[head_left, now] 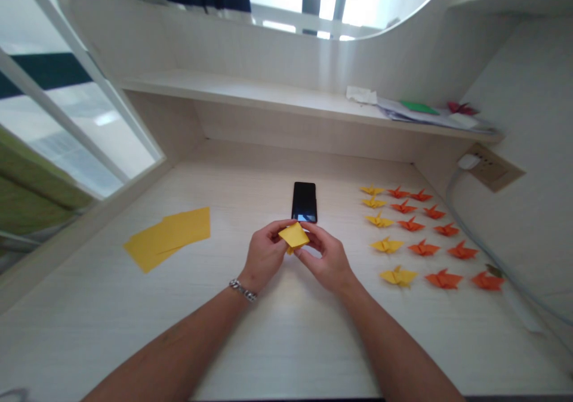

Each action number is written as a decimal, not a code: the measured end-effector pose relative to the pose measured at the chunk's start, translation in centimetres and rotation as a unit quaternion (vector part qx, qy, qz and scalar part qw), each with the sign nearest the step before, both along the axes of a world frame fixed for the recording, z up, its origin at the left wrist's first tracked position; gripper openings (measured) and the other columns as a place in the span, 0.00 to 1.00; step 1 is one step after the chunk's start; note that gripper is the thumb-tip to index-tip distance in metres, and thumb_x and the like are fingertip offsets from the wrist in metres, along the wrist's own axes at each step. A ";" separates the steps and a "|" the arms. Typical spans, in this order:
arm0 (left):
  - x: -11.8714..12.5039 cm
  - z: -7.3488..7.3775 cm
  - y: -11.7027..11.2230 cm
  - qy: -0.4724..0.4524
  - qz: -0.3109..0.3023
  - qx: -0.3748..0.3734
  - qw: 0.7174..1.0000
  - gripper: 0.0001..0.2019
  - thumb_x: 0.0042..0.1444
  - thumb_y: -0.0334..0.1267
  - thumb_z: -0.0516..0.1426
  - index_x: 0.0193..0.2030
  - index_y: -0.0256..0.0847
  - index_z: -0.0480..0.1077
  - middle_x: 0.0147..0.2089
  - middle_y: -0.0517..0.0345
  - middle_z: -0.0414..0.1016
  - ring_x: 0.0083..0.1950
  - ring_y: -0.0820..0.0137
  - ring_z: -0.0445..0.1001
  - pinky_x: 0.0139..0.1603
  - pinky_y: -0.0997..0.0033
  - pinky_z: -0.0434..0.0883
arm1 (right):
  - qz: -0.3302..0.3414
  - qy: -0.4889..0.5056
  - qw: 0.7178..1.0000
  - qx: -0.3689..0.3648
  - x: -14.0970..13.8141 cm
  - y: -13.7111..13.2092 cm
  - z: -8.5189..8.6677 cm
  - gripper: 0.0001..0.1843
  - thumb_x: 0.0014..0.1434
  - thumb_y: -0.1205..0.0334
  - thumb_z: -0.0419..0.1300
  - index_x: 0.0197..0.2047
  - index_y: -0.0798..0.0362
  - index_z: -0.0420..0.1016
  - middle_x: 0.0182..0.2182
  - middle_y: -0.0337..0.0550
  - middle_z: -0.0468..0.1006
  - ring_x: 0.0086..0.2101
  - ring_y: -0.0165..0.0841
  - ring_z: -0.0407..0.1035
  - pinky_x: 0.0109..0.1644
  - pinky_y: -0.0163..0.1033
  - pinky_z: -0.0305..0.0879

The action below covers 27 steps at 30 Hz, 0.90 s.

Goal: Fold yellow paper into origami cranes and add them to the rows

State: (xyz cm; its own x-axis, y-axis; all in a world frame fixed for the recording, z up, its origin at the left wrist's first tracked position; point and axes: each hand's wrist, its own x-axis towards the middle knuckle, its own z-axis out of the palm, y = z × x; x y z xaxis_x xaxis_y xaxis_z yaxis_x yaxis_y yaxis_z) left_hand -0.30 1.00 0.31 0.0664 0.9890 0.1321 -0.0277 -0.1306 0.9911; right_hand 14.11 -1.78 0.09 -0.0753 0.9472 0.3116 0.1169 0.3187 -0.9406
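Note:
A small folded piece of yellow origami paper [294, 235] is held up over the middle of the desk, its diamond-shaped face turned upward. My left hand [265, 253] grips its left side, and a chain bracelet [243, 290] circles that wrist. On the other side, my right hand [326, 257] pinches the paper between thumb and fingers. Some fingertips are hidden behind the paper. Just beyond the hands lies a black phone [304, 200], flat on the desk.
Yellow paper sheets [172, 238] overlap on the left. Rows of folded cranes, yellow [387, 245] and orange [423, 247], stand on the right. A cable [474, 235] runs from a wall socket [495, 166] along the right edge. A shelf [268, 95] with papers spans the back.

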 end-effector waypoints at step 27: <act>0.1 -1.1 0.6 -0.073 0.008 -0.094 0.993 0.14 0.40 0.30 0.62 0.37 0.36 0.75 0.35 0.53 0.78 0.34 0.67 0.75 0.35 0.70 0.72 | 0.014 0.126 0.977 -0.173 0.2 1.0 -1.0 0.19 0.52 0.52 0.60 0.43 0.54 0.77 0.34 0.47 0.79 0.33 0.36 0.74 0.33 0.39 0.71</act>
State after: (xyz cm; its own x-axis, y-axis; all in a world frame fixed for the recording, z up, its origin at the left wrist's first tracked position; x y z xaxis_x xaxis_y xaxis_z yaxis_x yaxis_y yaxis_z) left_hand -0.16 1.63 -0.77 0.0433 0.9979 -0.0485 -0.1727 0.0553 0.9834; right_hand 14.35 -0.78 -0.89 -0.0646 0.9978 -0.0144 -0.1354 -0.0230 -0.9905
